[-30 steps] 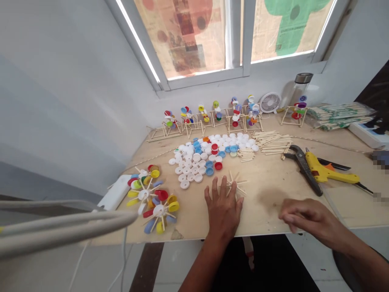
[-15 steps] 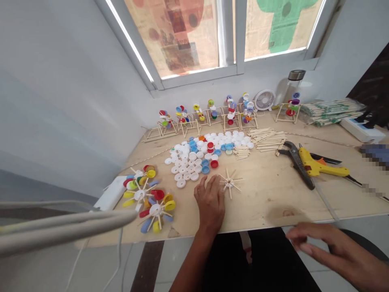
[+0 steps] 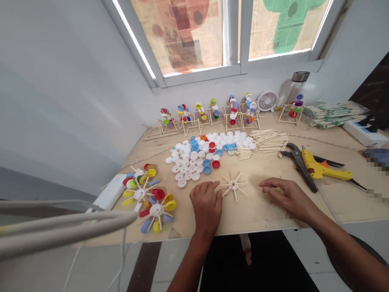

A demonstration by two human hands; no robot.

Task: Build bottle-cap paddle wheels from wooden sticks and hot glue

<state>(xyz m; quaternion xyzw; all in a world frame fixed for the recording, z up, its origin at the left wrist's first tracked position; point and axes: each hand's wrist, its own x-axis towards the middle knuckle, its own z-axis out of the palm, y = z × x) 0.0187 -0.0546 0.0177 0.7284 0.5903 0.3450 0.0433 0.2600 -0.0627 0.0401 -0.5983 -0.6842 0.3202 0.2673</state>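
Observation:
A small wheel of wooden sticks (image 3: 233, 185) lies flat on the table, its spokes spreading from a pale hub. My left hand (image 3: 206, 206) rests at its left side, fingers bent and thumb apart. The index fingertip is at the end of a left spoke; whether it touches cannot be told. To the right of the wheel, my right hand (image 3: 287, 196) hovers low over the table, fingers loosely stretched, holding nothing. Beyond the wheel lie many plastic bottle caps (image 3: 191, 162), mostly white, some blue and red. A pile of short sticks (image 3: 243, 153) sits beside them.
Wheels with coloured caps (image 3: 156, 210) lie at the left. A yellow glue gun (image 3: 326, 166) and black-handled pliers (image 3: 304, 168) lie at the right. Longer sticks (image 3: 269, 140), stick frames with cap wheels (image 3: 233, 113), a small fan (image 3: 267, 100) and a bottle (image 3: 298, 87) stand farther back.
My right hand has risen from below the table's front edge to over the tabletop, toward the wheel. My left hand has drawn slightly back, and the stick wheel looks slightly turned.

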